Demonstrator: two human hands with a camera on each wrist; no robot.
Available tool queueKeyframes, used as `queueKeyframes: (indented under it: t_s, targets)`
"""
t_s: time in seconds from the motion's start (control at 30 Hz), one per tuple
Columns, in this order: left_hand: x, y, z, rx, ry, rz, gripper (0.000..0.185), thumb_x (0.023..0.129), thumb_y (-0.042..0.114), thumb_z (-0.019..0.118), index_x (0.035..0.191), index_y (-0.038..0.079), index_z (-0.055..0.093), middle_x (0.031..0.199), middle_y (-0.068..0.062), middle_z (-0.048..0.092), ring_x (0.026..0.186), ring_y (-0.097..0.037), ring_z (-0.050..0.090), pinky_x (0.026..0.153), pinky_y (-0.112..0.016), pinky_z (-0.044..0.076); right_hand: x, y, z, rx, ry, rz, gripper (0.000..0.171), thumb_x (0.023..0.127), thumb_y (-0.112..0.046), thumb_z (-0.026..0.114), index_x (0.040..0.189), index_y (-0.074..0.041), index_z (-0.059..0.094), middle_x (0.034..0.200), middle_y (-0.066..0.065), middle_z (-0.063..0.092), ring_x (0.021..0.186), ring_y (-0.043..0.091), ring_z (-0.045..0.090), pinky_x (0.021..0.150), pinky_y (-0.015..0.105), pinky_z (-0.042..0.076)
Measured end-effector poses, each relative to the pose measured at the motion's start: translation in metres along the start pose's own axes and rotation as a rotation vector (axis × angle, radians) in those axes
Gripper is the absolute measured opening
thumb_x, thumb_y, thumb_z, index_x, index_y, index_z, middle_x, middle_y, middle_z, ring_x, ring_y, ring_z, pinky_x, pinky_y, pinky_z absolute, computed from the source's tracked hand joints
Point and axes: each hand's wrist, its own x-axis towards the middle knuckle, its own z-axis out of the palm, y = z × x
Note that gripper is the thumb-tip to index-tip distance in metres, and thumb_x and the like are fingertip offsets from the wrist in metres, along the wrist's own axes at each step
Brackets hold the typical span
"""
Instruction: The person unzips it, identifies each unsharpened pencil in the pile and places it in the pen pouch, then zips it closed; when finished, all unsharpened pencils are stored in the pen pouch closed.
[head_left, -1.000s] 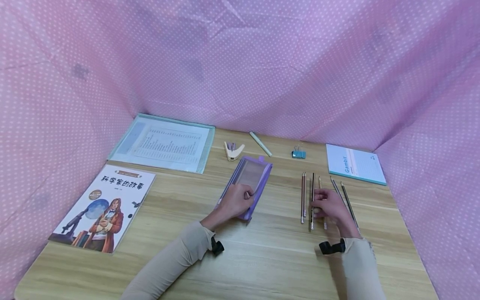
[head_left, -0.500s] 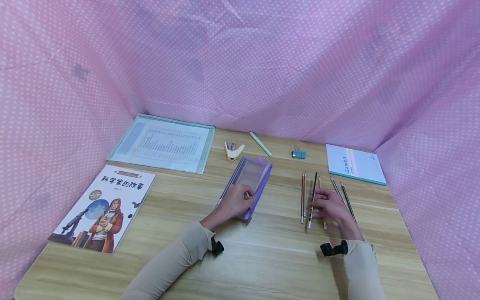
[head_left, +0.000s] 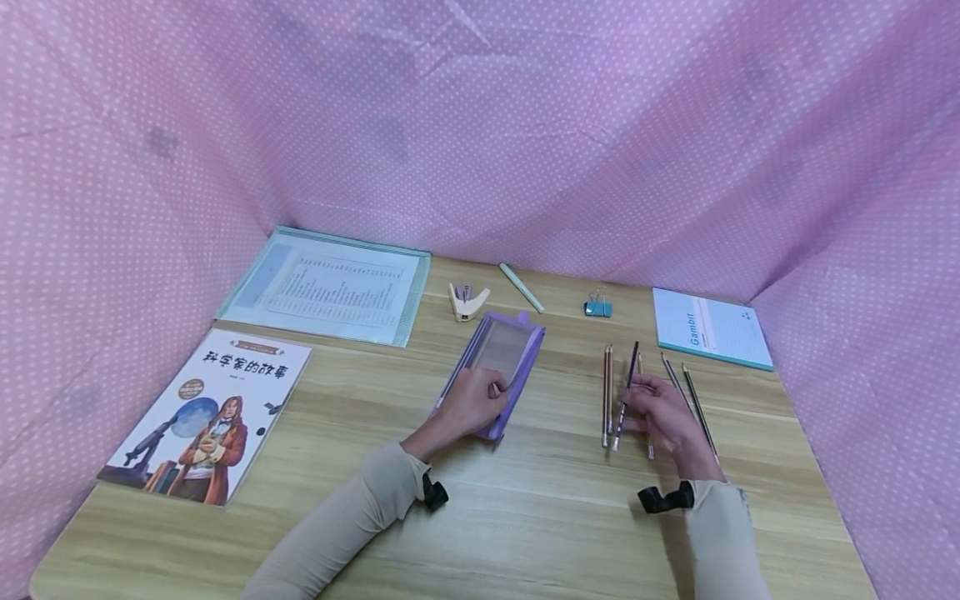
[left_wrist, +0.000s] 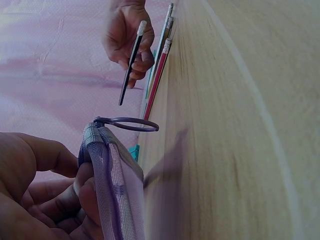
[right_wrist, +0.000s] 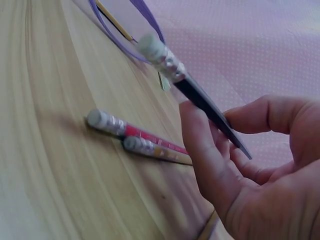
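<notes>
My right hand pinches a black pencil with a white eraser end and holds it lifted, tilted, off the wooden table. In the right wrist view the black pencil sits between thumb and fingers, above two red pencils. The two red pencils lie just left of that hand; more dark pencils lie to its right. My left hand grips the near end of a purple mesh pencil case. The case and its ring pull show in the left wrist view.
An illustrated book lies at the left, with a clear folder of paper behind it. A cream stapler, pale green pen, blue binder clip and teal-edged notebook line the back. Pink dotted cloth walls three sides.
My right hand has raised the black pencil from the table, and its eraser end has swung left. The left hand and pencil case have stayed still.
</notes>
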Motion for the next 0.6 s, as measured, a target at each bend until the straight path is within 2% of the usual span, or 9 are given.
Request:
queueKeyframes:
  t_s: [0.23,0.33,0.6]
  targets:
    - [0.000,0.000,0.000,-0.004,-0.001,-0.001,0.008,0.083,0.004,0.067,0.082,0.002,0.075,0.065,-0.006,0.070,0.053,-0.003,0.054,0.046,-0.014,0.042,0.001,0.002,0.009,0.120,-0.098,-0.029,0.028,0.099,0.005,0.046,0.125,-0.004,0.041,0.095,-0.004,0.068,0.089,0.010,0.069,0.076,0.032,0.062]
    - [0.001,0.000,0.000,-0.002,-0.011,-0.010,0.008,0.083,0.004,0.067,0.083,0.001,0.075,0.066,-0.006,0.070,0.053,-0.002,0.054,0.045,-0.013,0.042,0.003,0.004,0.015,0.129,-0.134,-0.032,0.028,0.099,0.005,0.045,0.125,-0.005,0.042,0.097,-0.003,0.069,0.092,0.011,0.069,0.076,0.030,0.061]
    - [0.000,0.000,0.000,-0.015,-0.019,-0.026,0.008,0.083,0.004,0.067,0.085,0.001,0.075,0.066,-0.006,0.070,0.053,-0.002,0.054,0.045,-0.013,0.042,0.011,0.006,0.035,0.132,-0.157,-0.014,0.027,0.099,0.006,0.044,0.123,-0.005,0.037,0.097,-0.004,0.067,0.092,0.010,0.069,0.076,0.030,0.061]
